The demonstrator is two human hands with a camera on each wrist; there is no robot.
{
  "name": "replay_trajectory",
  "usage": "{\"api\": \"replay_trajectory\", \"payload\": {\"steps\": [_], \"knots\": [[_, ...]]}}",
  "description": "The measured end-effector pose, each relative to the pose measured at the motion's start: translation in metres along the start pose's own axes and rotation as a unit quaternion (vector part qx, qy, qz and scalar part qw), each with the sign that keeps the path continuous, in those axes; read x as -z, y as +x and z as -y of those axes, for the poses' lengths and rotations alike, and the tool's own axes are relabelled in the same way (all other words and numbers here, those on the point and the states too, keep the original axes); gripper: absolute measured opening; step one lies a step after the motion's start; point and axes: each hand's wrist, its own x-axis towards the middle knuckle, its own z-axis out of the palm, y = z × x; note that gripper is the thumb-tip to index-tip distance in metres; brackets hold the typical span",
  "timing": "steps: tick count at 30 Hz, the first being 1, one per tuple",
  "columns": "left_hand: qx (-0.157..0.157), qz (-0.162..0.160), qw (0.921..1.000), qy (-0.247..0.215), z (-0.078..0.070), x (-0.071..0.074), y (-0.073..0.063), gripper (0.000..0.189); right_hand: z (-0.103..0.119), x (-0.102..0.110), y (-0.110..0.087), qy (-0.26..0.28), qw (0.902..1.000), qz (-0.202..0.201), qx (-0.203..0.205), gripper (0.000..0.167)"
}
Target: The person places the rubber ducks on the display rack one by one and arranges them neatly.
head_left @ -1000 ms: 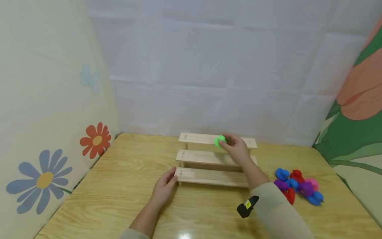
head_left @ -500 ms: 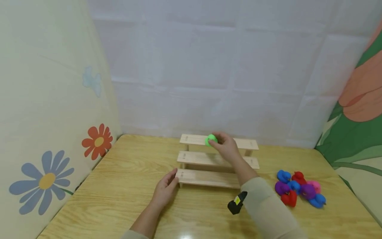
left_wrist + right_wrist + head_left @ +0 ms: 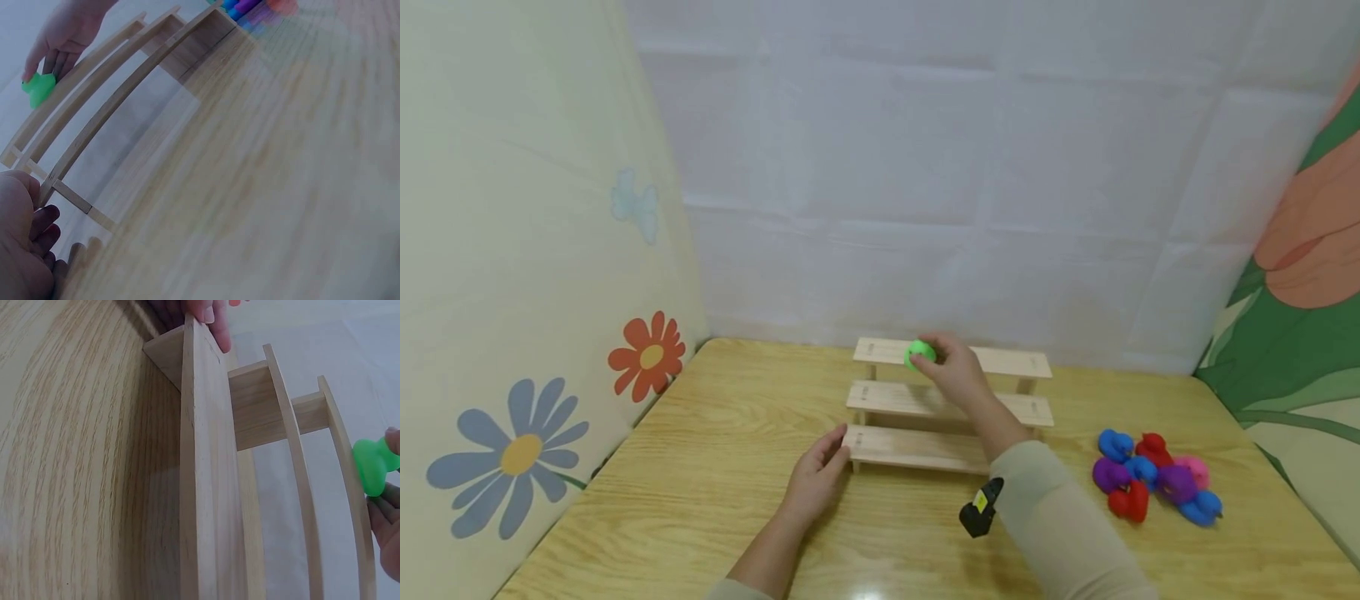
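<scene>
A green rubber duck (image 3: 919,354) is pinched between the thumb and fingers of my right hand (image 3: 957,372). It is right at the top board of a three-tier wooden stand (image 3: 917,447), left of that board's middle. In the right wrist view the duck (image 3: 371,467) has its base against the top board's surface. My left hand (image 3: 815,473) grips the left end of the lowest board. The left wrist view shows that hand (image 3: 24,240) with its thumb over the board's end and fingers curled below.
Several blue, red, purple and pink rubber ducks (image 3: 1176,483) lie bunched on the wood-grain table (image 3: 737,433) right of the stand. A white sheet (image 3: 850,167) hangs behind, and flower-printed panels (image 3: 535,275) stand at both sides.
My right hand has slid left along the top board with the green rubber duck, slowing in the last half second. The left hand keeps its grip on the lowest board's end.
</scene>
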Motion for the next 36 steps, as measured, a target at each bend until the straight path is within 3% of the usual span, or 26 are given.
{"api": "replay_trajectory", "payload": {"steps": [11,36], "knots": [[-0.007,0.005,1.0000,0.003,0.000,0.000,0.000,0.046,0.000,-0.003,0.000,-0.038,0.9993,-0.003,-0.002,0.049],[-0.011,0.005,0.9999,0.008,0.001,0.000,-0.001,0.046,0.004,-0.021,0.009,-0.011,0.9994,-0.022,-0.024,0.045]]}}
